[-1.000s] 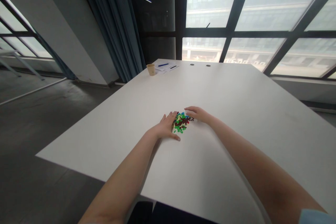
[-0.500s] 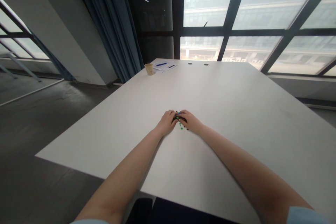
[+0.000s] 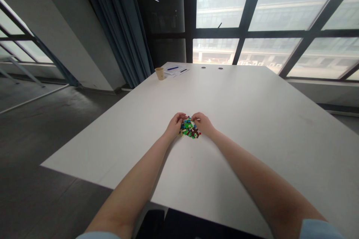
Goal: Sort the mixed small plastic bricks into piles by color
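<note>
A heap of small building bricks [image 3: 189,128], in green, blue, dark red, cream and white, lies on the white table. Along its left edge rests my left hand [image 3: 175,124], open and cupped, with curved fingers reaching around the far side. My right hand [image 3: 203,123] bends over the upper right edge of the heap, its fingers apart from the thumb and nothing visible held. Fingertips of both hands touch or nearly touch the bricks. Part of the heap is hidden beneath the fingers.
The white table [image 3: 246,108] stretches toward the windows. A paper cup [image 3: 159,74] stands at its far left, beside sheets of paper [image 3: 177,71] with a blue pen [image 3: 172,68] and a dark pen. Two dark round discs [image 3: 220,68] sit near the far edge.
My hands have drawn apart and slightly away from me. Far more of the brick heap shows between them, where they covered most of it before.
</note>
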`<state>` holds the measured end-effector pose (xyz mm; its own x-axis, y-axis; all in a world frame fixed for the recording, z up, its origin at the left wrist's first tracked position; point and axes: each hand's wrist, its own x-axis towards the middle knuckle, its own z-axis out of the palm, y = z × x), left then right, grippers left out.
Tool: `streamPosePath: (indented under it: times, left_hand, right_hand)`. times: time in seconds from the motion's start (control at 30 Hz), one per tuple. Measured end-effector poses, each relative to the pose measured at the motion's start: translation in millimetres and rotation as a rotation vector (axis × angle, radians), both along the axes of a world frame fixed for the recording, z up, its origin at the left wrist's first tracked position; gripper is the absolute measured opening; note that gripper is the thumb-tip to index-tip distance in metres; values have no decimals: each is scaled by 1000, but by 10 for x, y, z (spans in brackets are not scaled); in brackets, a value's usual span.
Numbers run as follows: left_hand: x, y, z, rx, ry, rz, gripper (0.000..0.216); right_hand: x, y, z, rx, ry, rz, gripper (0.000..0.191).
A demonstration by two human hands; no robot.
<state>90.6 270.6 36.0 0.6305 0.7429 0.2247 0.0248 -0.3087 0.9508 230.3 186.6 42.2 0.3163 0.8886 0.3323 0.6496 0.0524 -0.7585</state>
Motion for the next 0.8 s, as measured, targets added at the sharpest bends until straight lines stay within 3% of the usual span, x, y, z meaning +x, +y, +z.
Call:
streamPosePath:
  times: [0.1,0.2,0.33,0.4,0.5,0.57,0.8]
  left_hand:
    - [-45,23,85,-160,-42,-84,21]
    - [-94,29,186,-207,15,-182,22]
    - [-184,83,248,-63,147,-232,34]
    - [-255,136,224,124,339,-167,49]
    - [-353,190,129,376,730,-125,94]
    - [-370,179,59,478,865,-159,111]
    - [-143,-3,-14,629,687,-242,73]
  right_hand:
    - [168,-148,33,-54,-52,59,24]
    - [256,-351,33,-97,-169,163,29]
    - [179,-530,-25,-284,-328,208,99]
    - [91,-525,-71,-344,-378,169,113]
    - [-25,-414,-136,-319,-427,112,107]
    - [-65,-314,-169,-279,-441,99,97]
    - [-64,-166,-202,-148,-390,195,49]
